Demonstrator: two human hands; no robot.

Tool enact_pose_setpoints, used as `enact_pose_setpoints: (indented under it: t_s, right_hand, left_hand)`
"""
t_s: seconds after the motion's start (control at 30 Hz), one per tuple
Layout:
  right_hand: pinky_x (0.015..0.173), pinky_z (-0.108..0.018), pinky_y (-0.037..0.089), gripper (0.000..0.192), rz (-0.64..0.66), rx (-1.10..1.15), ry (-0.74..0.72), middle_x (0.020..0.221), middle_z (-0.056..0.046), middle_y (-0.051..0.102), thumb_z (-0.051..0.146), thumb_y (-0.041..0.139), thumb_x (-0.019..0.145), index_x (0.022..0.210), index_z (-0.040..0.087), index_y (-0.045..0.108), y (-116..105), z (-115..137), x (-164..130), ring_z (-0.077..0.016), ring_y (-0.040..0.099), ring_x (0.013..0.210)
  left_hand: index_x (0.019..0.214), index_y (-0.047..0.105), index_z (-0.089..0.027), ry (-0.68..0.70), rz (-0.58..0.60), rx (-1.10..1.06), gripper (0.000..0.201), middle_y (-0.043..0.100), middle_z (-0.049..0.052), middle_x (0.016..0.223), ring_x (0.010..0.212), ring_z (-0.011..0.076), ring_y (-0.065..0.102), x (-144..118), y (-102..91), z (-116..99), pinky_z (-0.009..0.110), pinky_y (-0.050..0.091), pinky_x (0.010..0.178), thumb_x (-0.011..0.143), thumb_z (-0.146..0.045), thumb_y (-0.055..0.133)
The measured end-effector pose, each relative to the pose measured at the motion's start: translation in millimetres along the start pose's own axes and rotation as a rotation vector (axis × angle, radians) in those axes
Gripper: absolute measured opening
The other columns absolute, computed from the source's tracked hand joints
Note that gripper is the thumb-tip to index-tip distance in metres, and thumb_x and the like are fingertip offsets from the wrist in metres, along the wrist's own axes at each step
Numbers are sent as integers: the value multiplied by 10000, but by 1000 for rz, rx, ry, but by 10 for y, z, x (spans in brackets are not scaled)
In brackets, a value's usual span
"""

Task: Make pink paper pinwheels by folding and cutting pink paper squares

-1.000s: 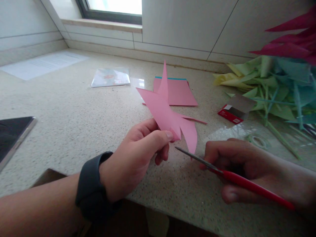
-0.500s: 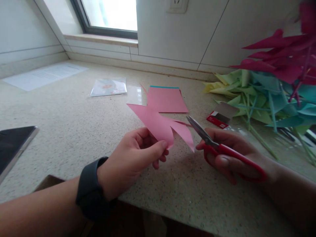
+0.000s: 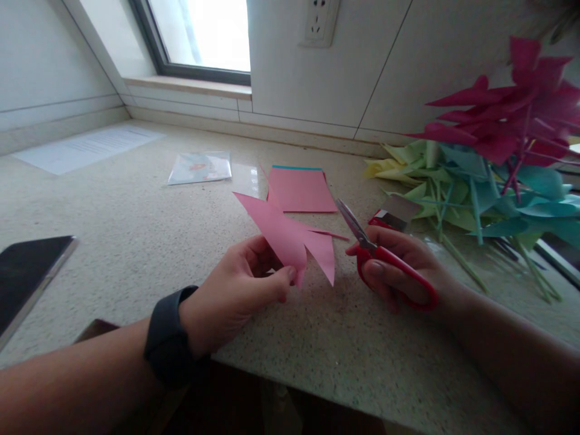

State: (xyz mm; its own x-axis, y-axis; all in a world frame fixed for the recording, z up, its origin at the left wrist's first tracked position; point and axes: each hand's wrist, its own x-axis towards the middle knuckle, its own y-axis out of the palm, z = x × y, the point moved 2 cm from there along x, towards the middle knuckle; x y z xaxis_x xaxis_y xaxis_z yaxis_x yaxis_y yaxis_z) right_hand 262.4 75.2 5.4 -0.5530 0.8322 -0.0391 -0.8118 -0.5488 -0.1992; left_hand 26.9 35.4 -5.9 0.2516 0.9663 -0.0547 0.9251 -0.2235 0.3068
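Note:
My left hand (image 3: 235, 290), with a dark watch on the wrist, pinches a cut pink paper shape (image 3: 285, 232) with pointed flaps, held just above the speckled countertop (image 3: 136, 223). To its right, my right hand (image 3: 399, 266) grips red-handled scissors (image 3: 385, 257); the blades are closed and point up and left, close to the paper's right flap but apart from it.
A stack of pink sheets (image 3: 301, 190) lies behind the paper. A heap of green, teal and magenta paper pinwheels (image 3: 489, 163) fills the right. A red box (image 3: 394, 214), a plastic packet (image 3: 199, 167), a printed sheet (image 3: 86, 148) and a dark phone (image 3: 27, 278) lie around.
My right hand has turned the scissors from lying low, blades pointing left, to upright with blades raised beside the paper. The view has tilted up a little.

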Motion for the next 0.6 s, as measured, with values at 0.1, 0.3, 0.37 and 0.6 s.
enact_pose_setpoints:
  t_s: [0.1, 0.3, 0.37, 0.6]
  right_hand:
    - [330, -151, 292, 363, -38, -14, -27, 460, 86, 494, 541, 679, 884, 911, 207, 539, -11, -5, 14, -57, 424, 330]
    - [325, -149, 282, 349, -97, -48, -66, 470, 83, 512, 523, 673, 892, 853, 208, 529, -50, -14, 44, -54, 434, 329]
    - [325, -153, 293, 354, -114, -55, -72, 476, 81, 516, 526, 675, 888, 831, 209, 528, -60, -23, 53, -55, 437, 331]
    - [329, -160, 304, 344, -137, -33, -64, 471, 91, 512, 521, 682, 880, 851, 215, 526, -38, -31, 57, -59, 430, 336]
  left_hand:
    - [1033, 693, -154, 19, 15, 26, 216, 708, 16, 916, 694, 63, 563, 5, -17, 24, 154, 440, 590, 828, -98, 726]
    - [1015, 670, -165, 30, 65, 82, 215, 657, -4, 855, 738, 87, 564, 8, -59, 25, 174, 431, 629, 820, -77, 678]
    - [1043, 659, -168, -18, 86, 137, 256, 653, 4, 890, 754, 101, 563, 1, -74, -62, 184, 433, 621, 804, -78, 667]
    - [934, 657, -170, -390, 313, 498, 137, 601, 1, 782, 668, 137, 518, -65, -297, -499, 227, 413, 569, 802, -171, 625]
